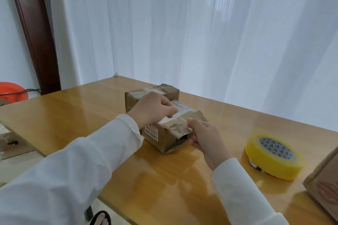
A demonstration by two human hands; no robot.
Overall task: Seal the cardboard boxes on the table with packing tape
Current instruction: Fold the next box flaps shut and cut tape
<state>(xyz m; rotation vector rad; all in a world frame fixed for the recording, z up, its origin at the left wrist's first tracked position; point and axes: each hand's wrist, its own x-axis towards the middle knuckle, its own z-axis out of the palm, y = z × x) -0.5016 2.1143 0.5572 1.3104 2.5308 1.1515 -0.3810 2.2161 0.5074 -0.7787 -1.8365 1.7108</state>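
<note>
Landmark: the near cardboard box [164, 133], mid-table [73, 115], its open torn end facing the person's right.
Left hand [152, 109]: rests on the box top, fingers curled down over the white label, pinning the flap.
Right hand [204, 138]: at the box's open end, fingers pinching the torn flap edge.
Tape roll [273, 156]: lies flat, well right of the box; the right hand is nearer it.
Box long axis: runs from the near left to the far right.
Second box [151, 95]: just behind, touching, already taped.

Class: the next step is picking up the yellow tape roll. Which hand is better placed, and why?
Probably the right hand: the tape roll lies on its side of the near box, while the left hand rests on the box top.
</note>
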